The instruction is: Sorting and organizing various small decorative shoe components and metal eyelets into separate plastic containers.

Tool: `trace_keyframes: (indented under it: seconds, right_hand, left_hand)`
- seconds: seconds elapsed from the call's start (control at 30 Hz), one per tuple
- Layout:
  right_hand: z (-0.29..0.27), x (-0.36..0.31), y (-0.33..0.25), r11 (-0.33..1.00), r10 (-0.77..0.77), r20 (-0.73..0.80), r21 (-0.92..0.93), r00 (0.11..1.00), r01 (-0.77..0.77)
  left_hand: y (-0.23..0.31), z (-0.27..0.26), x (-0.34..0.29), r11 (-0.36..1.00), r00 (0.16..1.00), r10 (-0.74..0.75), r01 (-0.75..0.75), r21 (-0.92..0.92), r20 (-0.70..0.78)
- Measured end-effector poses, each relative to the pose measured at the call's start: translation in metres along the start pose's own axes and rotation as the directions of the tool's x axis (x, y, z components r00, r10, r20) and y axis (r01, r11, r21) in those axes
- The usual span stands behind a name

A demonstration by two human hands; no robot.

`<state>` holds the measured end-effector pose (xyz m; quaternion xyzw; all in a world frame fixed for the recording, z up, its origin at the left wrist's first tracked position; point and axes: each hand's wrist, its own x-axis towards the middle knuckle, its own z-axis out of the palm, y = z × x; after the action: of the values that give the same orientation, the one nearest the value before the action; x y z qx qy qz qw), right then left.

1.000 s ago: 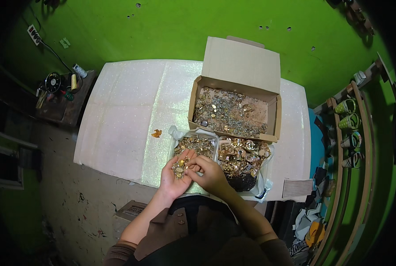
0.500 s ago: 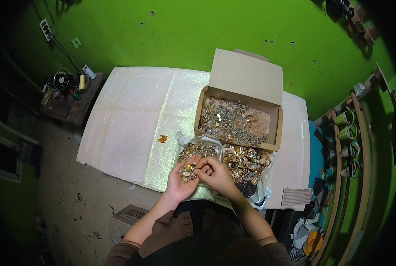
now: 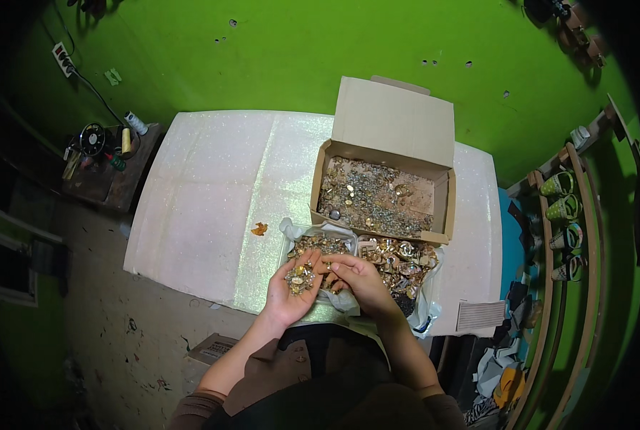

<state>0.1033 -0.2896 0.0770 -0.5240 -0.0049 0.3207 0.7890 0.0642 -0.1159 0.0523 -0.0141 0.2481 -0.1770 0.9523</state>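
Observation:
My left hand (image 3: 287,294) is cupped palm up, cradling a small heap of gold and silver shiny pieces (image 3: 300,279), like beads or studs. Just right of it, my right hand (image 3: 361,282) pinches one tiny bright piece (image 3: 327,266) between thumb and fingertips, too small to identify. Under the hands is a plastic-lined tray (image 3: 289,228) of similar small pieces, partly hidden. Beside it, a second lined tray (image 3: 430,297) holds larger gold metal fittings (image 3: 399,258) and dark small bits (image 3: 405,304). Behind them stands an open cardboard box (image 3: 443,208) with many loose small pieces inside.
A glittery white covering lies over the table (image 3: 198,193). An orange-brown scrap (image 3: 259,228) rests left of the trays, a striped card (image 3: 480,315) at the right edge. A side table (image 3: 105,188) with thread spools is at left; a wooden rack (image 3: 584,236) holds footwear straps at right.
My right hand has drawn slightly right, away from the left palm, with a tiny piece in its fingertips. The left hand stays cupped around its heap, and the view has shifted a little.

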Motion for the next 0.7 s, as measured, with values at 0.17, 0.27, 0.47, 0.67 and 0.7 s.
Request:
trace_keyframes:
  seconds: [0.17,0.27,0.47,0.67,0.7]
  right_hand:
    - [0.004,0.000,-0.007,0.980,0.047,-0.016,0.194,0.999,-0.043]
    - [0.002,0.002,-0.007,0.975,0.060,-0.058,0.217,0.997,-0.046]
    - [-0.023,0.009,0.014,0.997,-0.013,-0.223,0.072,0.975,0.030]
    - [-0.029,0.008,0.024,0.996,0.029,-0.263,-0.068,0.964,-0.049]
    - [-0.029,0.007,0.025,0.996,0.010,-0.254,-0.082,0.967,-0.032]
  left_hand:
    - [0.006,0.003,0.003,1.000,0.999,0.016,-0.015,-0.023,0.038]
    - [0.013,0.010,0.004,0.996,0.999,0.042,-0.040,-0.078,0.018]
    - [0.033,0.005,-0.003,0.982,0.988,0.151,-0.154,-0.109,-0.034]
    - [0.028,0.004,-0.001,0.984,0.988,0.150,-0.152,-0.095,-0.028]
    - [0.026,0.005,0.000,0.984,0.989,0.147,-0.149,-0.094,-0.028]
